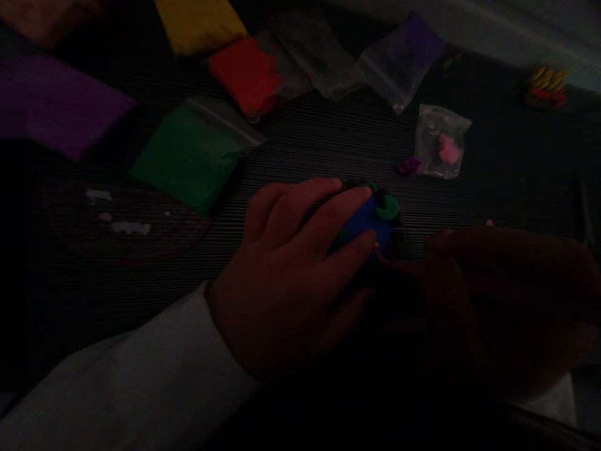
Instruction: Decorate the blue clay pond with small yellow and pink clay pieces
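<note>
The picture is very dark. My left hand lies over a round blue clay piece, its bent fingers pressing and steadying it on the dark table. Around the edge of this piece run dark lumps, and green clay bits sit on its top. From the right, my right hand pinches a slim pink modelling tool. The tool's thin tip meets the blue surface beside my left index finger, at a tiny yellow speck. My left palm and fingers hide part of the clay piece.
Bags of green clay, purple clay, red clay and yellow clay lie at the left and back. A clear mat holds pale scraps. A small bag with pink clay and a purple lump lie beyond my hands.
</note>
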Tool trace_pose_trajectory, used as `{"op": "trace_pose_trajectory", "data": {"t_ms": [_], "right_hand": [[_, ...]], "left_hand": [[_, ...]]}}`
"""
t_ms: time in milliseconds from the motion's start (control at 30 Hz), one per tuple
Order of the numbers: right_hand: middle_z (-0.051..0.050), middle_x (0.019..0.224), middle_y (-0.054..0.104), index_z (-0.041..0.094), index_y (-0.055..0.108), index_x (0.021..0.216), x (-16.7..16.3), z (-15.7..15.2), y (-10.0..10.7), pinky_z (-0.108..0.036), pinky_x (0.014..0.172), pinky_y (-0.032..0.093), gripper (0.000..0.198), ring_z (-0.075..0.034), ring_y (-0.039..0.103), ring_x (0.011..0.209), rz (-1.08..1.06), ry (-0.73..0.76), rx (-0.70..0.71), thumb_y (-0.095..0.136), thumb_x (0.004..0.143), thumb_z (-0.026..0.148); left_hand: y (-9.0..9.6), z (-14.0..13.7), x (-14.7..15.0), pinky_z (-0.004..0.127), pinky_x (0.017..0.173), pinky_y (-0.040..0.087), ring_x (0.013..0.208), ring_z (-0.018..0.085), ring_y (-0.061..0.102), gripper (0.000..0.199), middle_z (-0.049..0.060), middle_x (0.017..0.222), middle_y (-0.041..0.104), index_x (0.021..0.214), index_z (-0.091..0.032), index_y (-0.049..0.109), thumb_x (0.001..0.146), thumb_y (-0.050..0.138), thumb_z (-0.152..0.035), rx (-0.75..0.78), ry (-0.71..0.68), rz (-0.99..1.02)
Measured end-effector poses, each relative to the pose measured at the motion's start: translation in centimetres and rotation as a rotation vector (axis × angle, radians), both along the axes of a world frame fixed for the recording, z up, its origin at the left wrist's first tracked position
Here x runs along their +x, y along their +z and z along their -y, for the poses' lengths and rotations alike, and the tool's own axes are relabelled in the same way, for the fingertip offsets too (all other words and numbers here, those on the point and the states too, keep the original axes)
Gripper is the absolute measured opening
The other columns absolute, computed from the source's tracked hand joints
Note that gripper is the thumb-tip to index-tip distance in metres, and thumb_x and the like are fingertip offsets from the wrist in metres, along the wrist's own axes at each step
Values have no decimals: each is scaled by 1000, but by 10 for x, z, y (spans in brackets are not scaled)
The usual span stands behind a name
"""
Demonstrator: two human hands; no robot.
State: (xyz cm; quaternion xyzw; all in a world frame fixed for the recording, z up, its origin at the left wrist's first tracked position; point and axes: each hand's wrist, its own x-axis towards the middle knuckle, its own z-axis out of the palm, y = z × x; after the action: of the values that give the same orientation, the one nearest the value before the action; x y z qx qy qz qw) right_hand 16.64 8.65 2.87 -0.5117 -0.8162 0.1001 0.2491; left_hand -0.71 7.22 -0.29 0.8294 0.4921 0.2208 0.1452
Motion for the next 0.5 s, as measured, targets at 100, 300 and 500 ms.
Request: {"op": "trace_pose_trajectory", "data": {"t_ms": [100,300,500], "right_hand": [[5,69,60,24,52,84,-4,3,-1,-22,46,44,13,-9,54,53,-53,-51,-9,50,72,21],[5,69,61,24,53,83,-1,0,0,-22,43,44,12,-9,54,51,-41,-45,6,51,71,22],[2,64,60,20,56,86,21,-13,2,-18,36,44,17,-7,50,42,74,230,24,54,70,22]], "left_hand": [[-1,0,0,51,93,25,116,30,30,37,4,127,37,107,-22,50,74,46,-37,18,2,-4],[-1,0,-1,49,94,25,116,29,30,38,6,128,37,108,-23,50,73,48,-36,16,-20,1],[0,1,0,52,93,24,116,31,29,36,5,127,36,107,-21,49,73,48,-33,3,-25,16]]}}
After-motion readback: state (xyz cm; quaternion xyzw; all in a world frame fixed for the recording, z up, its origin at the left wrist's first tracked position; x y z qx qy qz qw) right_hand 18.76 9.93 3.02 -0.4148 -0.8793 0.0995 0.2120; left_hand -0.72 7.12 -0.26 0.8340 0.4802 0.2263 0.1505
